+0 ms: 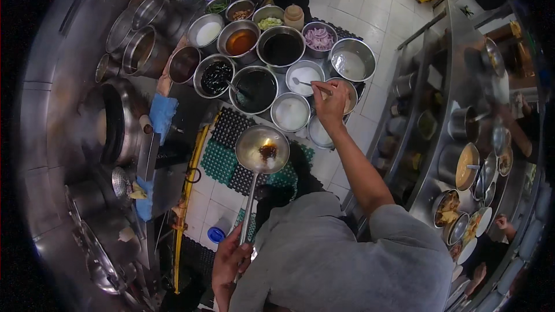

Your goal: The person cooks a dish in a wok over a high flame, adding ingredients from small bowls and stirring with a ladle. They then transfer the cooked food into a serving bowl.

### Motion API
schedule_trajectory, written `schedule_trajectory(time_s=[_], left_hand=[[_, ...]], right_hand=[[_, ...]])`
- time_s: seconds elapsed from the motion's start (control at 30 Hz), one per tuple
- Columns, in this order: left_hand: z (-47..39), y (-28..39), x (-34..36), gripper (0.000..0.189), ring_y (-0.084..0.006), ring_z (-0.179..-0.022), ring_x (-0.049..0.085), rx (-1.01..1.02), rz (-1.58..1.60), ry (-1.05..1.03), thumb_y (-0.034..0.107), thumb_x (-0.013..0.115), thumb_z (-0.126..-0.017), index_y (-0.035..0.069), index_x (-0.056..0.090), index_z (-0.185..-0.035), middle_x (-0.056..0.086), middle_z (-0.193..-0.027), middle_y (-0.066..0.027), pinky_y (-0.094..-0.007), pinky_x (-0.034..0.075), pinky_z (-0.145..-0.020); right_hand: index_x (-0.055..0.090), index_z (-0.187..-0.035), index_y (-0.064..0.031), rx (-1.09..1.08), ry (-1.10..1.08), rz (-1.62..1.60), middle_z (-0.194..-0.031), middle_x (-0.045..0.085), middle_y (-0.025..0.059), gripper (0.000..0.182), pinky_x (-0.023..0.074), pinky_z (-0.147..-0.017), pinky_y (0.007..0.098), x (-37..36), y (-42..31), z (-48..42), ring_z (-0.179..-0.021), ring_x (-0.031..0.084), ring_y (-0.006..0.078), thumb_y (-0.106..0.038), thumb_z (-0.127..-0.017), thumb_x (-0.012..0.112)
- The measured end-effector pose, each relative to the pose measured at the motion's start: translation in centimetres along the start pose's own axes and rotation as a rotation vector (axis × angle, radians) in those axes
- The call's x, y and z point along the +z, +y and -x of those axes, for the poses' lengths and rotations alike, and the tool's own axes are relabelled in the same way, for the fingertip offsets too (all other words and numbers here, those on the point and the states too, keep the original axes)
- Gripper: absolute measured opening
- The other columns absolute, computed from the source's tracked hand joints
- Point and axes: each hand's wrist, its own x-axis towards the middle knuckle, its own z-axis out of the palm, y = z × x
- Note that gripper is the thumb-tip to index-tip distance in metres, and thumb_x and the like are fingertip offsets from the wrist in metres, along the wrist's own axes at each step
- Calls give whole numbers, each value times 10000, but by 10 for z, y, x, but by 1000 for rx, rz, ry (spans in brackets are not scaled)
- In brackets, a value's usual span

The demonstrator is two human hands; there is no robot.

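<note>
My left hand grips the long handle of a metal ladle, whose bowl holds a dark brown sauce and a little white matter. In my right hand is a small metal spoon, its tip over a round metal container of white granules. Just below that stands another container of white powder. A container with pale brown contents is partly hidden by my right hand, and one more white-filled container sits under my wrist.
Pots of dark sauce, reddish liquid and sliced onions crowd the stand. At left, a wok sits on the range near blue cloths. Right, a steel counter bears filled pots; other people's hands show beyond.
</note>
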Motion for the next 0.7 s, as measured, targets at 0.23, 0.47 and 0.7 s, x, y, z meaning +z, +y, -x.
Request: schedule_trajectory(time_s=[0.23,0.47,0.7], left_hand=[[15,-21,-15,612,-47,-459,397,32,135,127,51,599,-973,10,428,-1559,537,-763,1,-211,341,-405],[16,-21,-15,616,-39,-465,396,87,243,195,86,691,-935,-9,501,-1514,546,-720,18,-217,299,-402],[2,8,-16,617,-47,-443,411,138,122,80,81,619,-952,18,459,-1544,525,-707,16,-222,352,-391]], right_hand=[[822,-967,-87,84,88,-98,-931,684,130,108,454,-920,459,17,12,0,-967,610,306,-128,-869,802],[761,-973,65,444,-13,-544,-902,771,146,99,591,-723,332,10,20,-8,-783,735,202,-18,-923,743],[754,-1026,53,501,-7,-818,-903,774,137,146,600,-726,302,5,42,-13,-787,742,199,-72,-955,732]])
